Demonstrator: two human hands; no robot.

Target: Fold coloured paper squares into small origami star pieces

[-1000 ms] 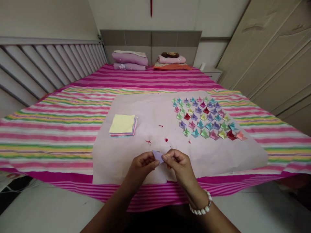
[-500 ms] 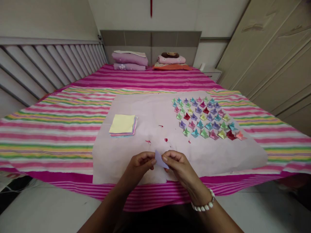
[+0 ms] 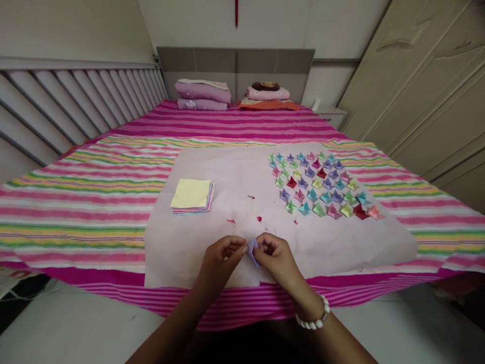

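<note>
A small folded piece of purple paper (image 3: 253, 252) is held up between my two hands, just above the pale sheet (image 3: 227, 162). My left hand (image 3: 224, 255) pinches its left edge between thumb and fingers. On the other side, my right hand (image 3: 276, 255), with a white beaded bracelet on the wrist, grips the paper with thumb and curled fingers. Parts of the paper are hidden by my fingertips. Beyond my hands lie a few red paper scraps (image 3: 259, 219). Several rows of small folded paper shapes (image 3: 319, 208) in many colours cover the sheet's right side.
A stack of square paper (image 3: 191, 193), yellow on top, lies to the left on the sheet. Under it all is a bed with a striped cover (image 3: 94, 202). Folded bedding (image 3: 202, 92) is piled by the headboard (image 3: 215, 63). A slatted rail (image 3: 87, 101) runs along the left.
The purple paper has turned in my hands; less of its flat face shows now. My right thumb has moved in over it, and both hands have shifted slightly.
</note>
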